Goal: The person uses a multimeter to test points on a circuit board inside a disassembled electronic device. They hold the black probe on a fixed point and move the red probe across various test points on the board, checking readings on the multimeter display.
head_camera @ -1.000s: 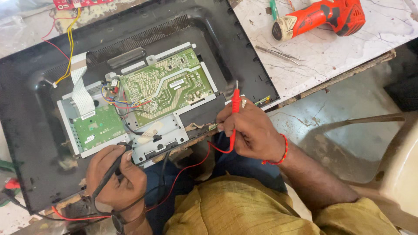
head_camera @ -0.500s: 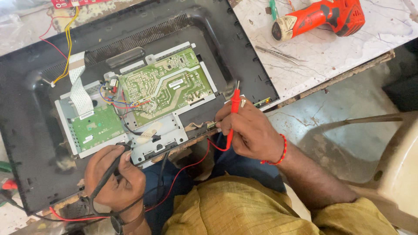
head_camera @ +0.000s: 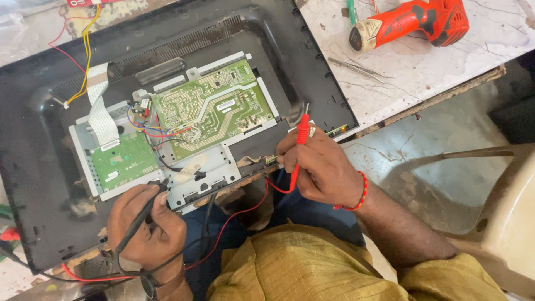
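Right hand (head_camera: 323, 170) closed on red probe (head_camera: 300, 142), left hand (head_camera: 146, 226) closed on black probe (head_camera: 139, 214). Risk: tip slipping across green circuit board (head_camera: 214, 108), bridging solder joints.

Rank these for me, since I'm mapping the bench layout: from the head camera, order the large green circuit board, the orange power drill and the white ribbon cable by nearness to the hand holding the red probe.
1. Large green circuit board: just left of the right hand, inside the opened monitor back.
2. Orange power drill: on the white tabletop, top right.
3. White ribbon cable: far left of the panel.
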